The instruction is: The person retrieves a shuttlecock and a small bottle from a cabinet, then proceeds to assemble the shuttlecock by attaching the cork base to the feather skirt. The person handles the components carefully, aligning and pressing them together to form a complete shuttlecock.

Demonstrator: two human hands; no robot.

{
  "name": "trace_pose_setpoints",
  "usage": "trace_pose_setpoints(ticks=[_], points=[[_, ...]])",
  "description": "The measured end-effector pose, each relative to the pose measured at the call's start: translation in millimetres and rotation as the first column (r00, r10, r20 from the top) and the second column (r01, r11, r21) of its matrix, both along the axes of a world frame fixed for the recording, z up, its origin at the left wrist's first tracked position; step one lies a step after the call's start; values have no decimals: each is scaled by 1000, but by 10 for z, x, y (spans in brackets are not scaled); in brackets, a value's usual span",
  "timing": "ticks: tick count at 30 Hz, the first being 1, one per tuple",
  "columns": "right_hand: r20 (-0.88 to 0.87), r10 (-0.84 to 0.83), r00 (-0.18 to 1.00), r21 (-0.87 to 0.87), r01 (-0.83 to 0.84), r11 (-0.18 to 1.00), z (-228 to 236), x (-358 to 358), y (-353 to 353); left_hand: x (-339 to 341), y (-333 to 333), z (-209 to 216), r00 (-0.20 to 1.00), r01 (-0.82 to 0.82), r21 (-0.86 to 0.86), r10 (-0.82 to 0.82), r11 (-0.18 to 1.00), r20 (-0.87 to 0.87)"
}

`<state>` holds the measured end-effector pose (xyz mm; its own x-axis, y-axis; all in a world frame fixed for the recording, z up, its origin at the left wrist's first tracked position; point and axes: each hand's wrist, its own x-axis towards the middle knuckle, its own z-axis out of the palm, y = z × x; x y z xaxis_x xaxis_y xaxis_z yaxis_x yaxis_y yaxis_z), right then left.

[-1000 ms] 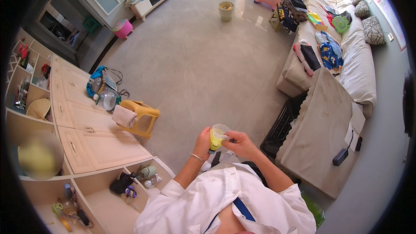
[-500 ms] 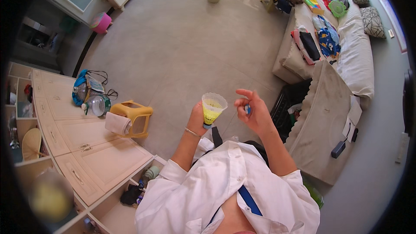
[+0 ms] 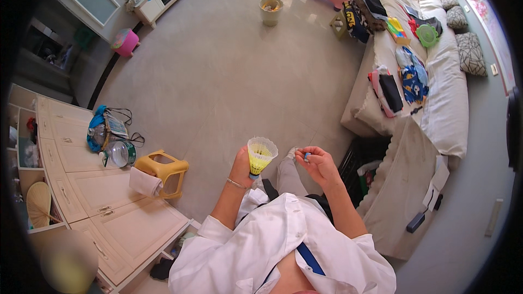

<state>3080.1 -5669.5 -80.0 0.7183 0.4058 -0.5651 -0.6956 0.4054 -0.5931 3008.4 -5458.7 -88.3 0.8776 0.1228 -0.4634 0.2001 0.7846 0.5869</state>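
My left hand (image 3: 240, 170) is closed round the side of a yellow shuttlecock (image 3: 261, 155) with a pale, scalloped rim. Its wide mouth tips up and its narrow blue-banded end points down toward my body. To the right, at about the same height, my right hand (image 3: 320, 167) pinches a small blue piece (image 3: 308, 156) between thumb and fingers. Too little of that piece shows to tell its kind. The two hands are apart, and the blue piece does not touch the shuttlecock.
At left, a yellow stool (image 3: 169, 170) with a cloth stands by pale cabinets (image 3: 125, 196), near a large plastic bottle (image 3: 121, 153) and a blue bag (image 3: 99, 130). A covered table (image 3: 389, 207) and a sofa (image 3: 444, 103) with clothes line the right. A bin (image 3: 271, 15) stands ahead.
My right hand has closed its fingers on the small blue piece and come lower. The left hand has lowered a little with the shuttlecock. The view has tilted up, showing more of the far room.
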Motion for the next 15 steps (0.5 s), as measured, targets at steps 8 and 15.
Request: trace_pose_setpoints(ticks=[8, 15], points=[[99, 240, 966, -2, -241, 971, 79, 1337, -54, 1080, 5, 176, 987, -163, 24, 162, 986, 21], [24, 385, 923, -48, -384, 922, 117, 2368, 264, 1714, 154, 304, 954, -300, 12, 300, 954, -21]])
